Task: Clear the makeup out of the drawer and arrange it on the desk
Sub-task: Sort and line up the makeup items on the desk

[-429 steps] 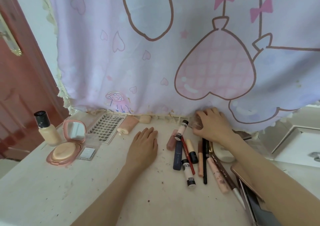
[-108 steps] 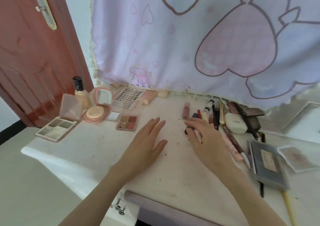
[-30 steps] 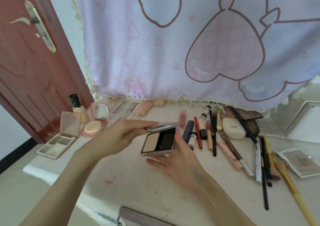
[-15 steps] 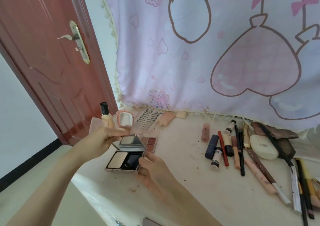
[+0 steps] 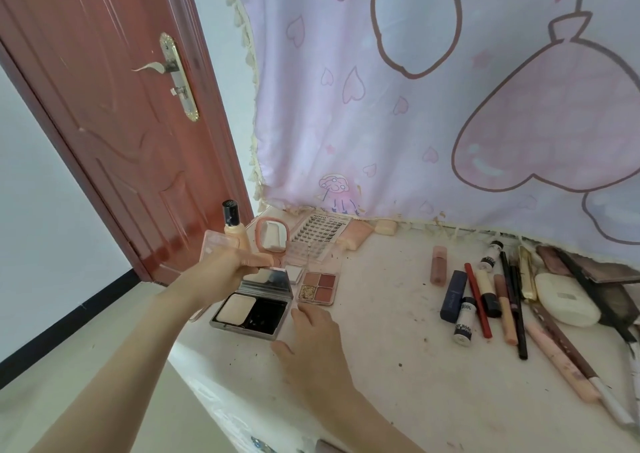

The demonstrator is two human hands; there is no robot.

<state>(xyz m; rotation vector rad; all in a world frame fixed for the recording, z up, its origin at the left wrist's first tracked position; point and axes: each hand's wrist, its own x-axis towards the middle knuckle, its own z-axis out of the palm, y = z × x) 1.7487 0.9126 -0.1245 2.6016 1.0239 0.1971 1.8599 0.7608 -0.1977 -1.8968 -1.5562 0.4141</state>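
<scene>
— Pink curtain with hearts hangs behind the desk, and a red door stands to the left. What sits on the desk?

— An open powder case lies near the left edge, its mirrored lid up. The left hand grips the top of that lid with curled fingers. The right hand rests just beside the case's right front corner, fingers relaxed; I cannot tell whether they touch it.

— And around it?

— Just right of the case is a four-color eyeshadow tray. Behind are a foundation bottle, a round pink compact standing open, and a lash card. Well apart to the right lies a row of tubes and pencils, next to a white oval case.
</scene>
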